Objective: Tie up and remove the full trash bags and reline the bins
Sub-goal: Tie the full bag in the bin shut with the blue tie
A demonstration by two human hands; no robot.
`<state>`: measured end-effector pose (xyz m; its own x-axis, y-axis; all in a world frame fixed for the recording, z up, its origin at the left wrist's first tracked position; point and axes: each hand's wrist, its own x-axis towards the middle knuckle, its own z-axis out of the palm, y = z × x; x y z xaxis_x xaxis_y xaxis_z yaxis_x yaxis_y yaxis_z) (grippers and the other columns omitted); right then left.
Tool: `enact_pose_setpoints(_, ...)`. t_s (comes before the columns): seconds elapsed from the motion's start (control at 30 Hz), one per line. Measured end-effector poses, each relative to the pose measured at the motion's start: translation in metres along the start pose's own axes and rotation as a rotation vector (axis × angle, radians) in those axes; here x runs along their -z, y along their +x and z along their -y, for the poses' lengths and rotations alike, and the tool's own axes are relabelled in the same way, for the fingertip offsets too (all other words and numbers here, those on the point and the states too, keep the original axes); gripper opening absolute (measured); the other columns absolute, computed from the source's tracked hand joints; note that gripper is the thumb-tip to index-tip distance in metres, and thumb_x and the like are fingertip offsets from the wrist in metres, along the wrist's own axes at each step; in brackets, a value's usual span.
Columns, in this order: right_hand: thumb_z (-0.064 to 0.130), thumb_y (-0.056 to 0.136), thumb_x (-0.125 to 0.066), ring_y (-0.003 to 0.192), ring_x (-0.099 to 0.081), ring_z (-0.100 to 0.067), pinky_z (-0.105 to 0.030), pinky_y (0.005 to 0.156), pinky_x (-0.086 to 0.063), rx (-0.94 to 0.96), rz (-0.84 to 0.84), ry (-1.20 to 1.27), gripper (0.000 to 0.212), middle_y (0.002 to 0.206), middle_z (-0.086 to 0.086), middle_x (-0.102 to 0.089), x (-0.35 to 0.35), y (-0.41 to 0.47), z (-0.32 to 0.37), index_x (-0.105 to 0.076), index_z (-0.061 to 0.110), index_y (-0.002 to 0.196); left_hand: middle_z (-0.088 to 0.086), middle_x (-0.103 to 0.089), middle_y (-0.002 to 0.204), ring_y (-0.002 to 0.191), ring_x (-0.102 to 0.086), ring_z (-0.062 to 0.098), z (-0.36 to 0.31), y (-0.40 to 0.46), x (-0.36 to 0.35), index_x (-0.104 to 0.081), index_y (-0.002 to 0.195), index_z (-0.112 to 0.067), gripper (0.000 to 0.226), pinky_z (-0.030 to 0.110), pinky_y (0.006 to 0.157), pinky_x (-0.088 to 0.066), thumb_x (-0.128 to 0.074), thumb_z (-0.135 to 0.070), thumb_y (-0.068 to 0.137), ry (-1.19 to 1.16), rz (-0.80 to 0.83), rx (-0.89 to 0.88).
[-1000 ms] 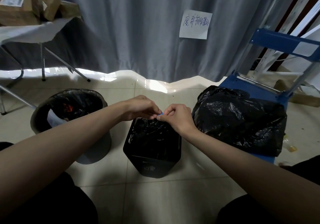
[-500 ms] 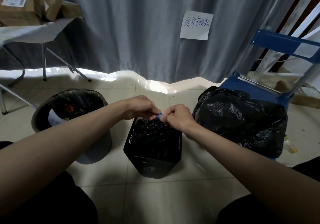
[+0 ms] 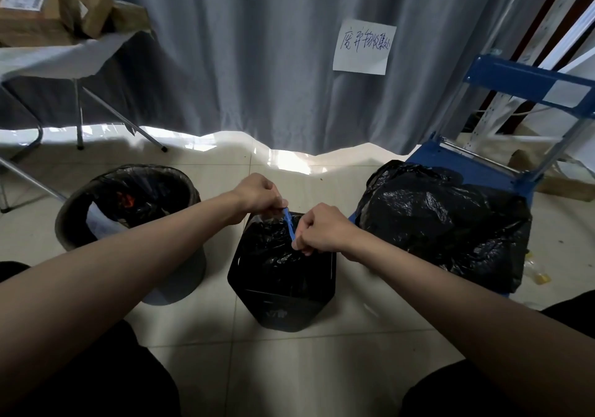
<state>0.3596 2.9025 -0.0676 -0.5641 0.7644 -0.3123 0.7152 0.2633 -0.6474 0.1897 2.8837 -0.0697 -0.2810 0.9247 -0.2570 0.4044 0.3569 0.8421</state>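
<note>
A small black bin (image 3: 283, 300) stands on the floor in front of me, lined with a black trash bag (image 3: 270, 249) gathered at its top. A blue drawstring (image 3: 288, 222) runs taut between my hands above the bag. My left hand (image 3: 257, 193) pinches its upper end. Lower and to the right, my right hand (image 3: 322, 234) pinches the other end. On the left stands a round grey bin (image 3: 180, 265) whose black liner holds rubbish. A full black trash bag (image 3: 444, 223) lies on a blue cart (image 3: 457, 162) at the right.
A grey curtain (image 3: 257, 46) with a handwritten paper sign (image 3: 362, 46) hangs behind the bins. A folding table (image 3: 64, 59) with cardboard boxes stands at the back left. Small litter (image 3: 537, 275) lies on the tiles at the right. My knees frame the lower corners.
My hands have drawn apart: the right hand moved down and toward me, stretching out the blue drawstring that was earlier only a small bit between my fingertips.
</note>
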Motion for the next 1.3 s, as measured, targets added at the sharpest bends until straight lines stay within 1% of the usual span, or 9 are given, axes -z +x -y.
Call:
enact_pose_setpoints(0.13,0.008,0.079,-0.078,0.057,-0.064,-0.013,-0.015,0.051,-0.046,-0.003,0.028,0.049,0.012,0.069,-0.010,-0.071,0.003,-0.003,-0.003,-0.075,-0.003,0.083,0.004,-0.064,0.057,0.041,-0.059,0.003,0.002,0.001,-0.004,-0.062,0.065,-0.006,0.023,0.015,0.045,-0.046,-0.073,-0.003,0.084,0.009,-0.058,-0.032)
enact_pose_setpoints(0.37,0.030,0.086,-0.076,0.056,-0.065,-0.013,-0.021,0.048,-0.049,-0.031,0.041,0.130,0.021,0.071,-0.004,-0.071,0.020,0.011,-0.012,-0.069,0.011,0.084,0.016,-0.068,0.084,0.064,-0.063,0.021,-0.002,0.004,0.017,-0.062,0.093,-0.003,0.026,0.024,0.052,-0.054,-0.081,-0.006,0.076,0.056,-0.021,-0.040)
enact_pose_setpoints(0.43,0.013,0.089,-0.068,0.058,-0.067,-0.018,-0.028,0.054,-0.056,-0.051,-0.065,0.046,0.003,0.075,-0.008,-0.071,0.021,0.019,-0.019,-0.066,0.011,0.091,0.021,-0.069,0.094,0.067,-0.063,0.020,-0.003,0.001,0.024,-0.062,0.095,-0.006,0.021,0.020,0.048,-0.051,-0.072,0.003,0.078,0.208,0.038,-0.042)
enact_pose_setpoints(0.57,0.001,0.081,-0.063,0.090,-0.068,-0.030,-0.037,0.072,-0.058,0.001,-0.026,-0.263,0.047,0.104,-0.006,-0.066,0.007,0.033,-0.033,-0.061,0.024,0.122,0.004,-0.063,0.104,0.072,-0.057,0.015,-0.004,-0.013,0.020,-0.067,0.110,-0.013,0.038,0.021,0.054,-0.051,-0.075,0.001,0.075,0.610,0.375,0.014)
enact_pose_setpoints(0.63,0.008,0.081,-0.068,0.106,-0.058,-0.031,-0.032,0.077,-0.050,0.054,0.001,-0.385,0.051,0.119,-0.009,-0.056,-0.003,0.036,-0.036,-0.058,0.027,0.127,0.001,-0.060,0.105,0.080,-0.059,0.019,0.004,-0.016,0.009,-0.066,0.114,-0.017,0.048,0.028,0.063,-0.053,-0.084,-0.015,0.069,0.822,0.383,-0.005)
enact_pose_setpoints(0.7,0.014,0.083,-0.067,0.104,-0.056,-0.030,-0.031,0.078,-0.045,0.077,0.011,-0.404,0.031,0.119,-0.010,-0.055,-0.010,0.038,-0.035,-0.060,0.029,0.109,0.003,-0.056,0.105,0.089,-0.059,0.024,0.015,-0.017,0.000,-0.068,0.099,-0.019,0.035,0.031,0.073,-0.050,-0.085,-0.026,0.069,0.956,0.277,-0.104)
enact_pose_setpoints(0.8,0.011,0.086,-0.058,0.097,-0.057,-0.029,-0.031,0.075,-0.043,0.090,-0.020,-0.388,0.015,0.111,-0.009,-0.060,-0.015,0.040,-0.031,-0.054,0.025,0.088,0.006,-0.050,0.105,0.094,-0.059,0.030,0.024,-0.018,-0.005,-0.066,0.085,-0.015,0.006,0.029,0.074,-0.042,-0.068,-0.017,0.081,0.896,0.129,-0.209)
enact_pose_setpoints(0.97,0.004,0.090,-0.044,0.086,-0.061,-0.029,-0.035,0.075,-0.052,0.013,-0.094,-0.292,0.018,0.099,-0.010,-0.063,-0.010,0.043,-0.030,-0.055,0.014,0.100,0.007,-0.069,0.099,0.096,-0.062,0.026,0.014,-0.012,0.006,-0.069,0.085,-0.015,0.013,0.029,0.078,-0.046,-0.060,-0.006,0.082,0.669,0.002,-0.248)
enact_pose_setpoints(1.3,0.003,0.080,-0.036,0.082,-0.065,-0.037,-0.049,0.079,-0.057,0.034,-0.253,-0.082,0.028,0.086,-0.013,-0.065,0.011,0.033,-0.015,-0.055,0.013,0.098,0.003,-0.069,0.085,0.079,-0.060,0.018,-0.013,-0.019,0.013,-0.065,0.075,-0.015,0.016,0.025,0.070,-0.045,-0.056,-0.002,0.080,0.470,-0.122,-0.307)
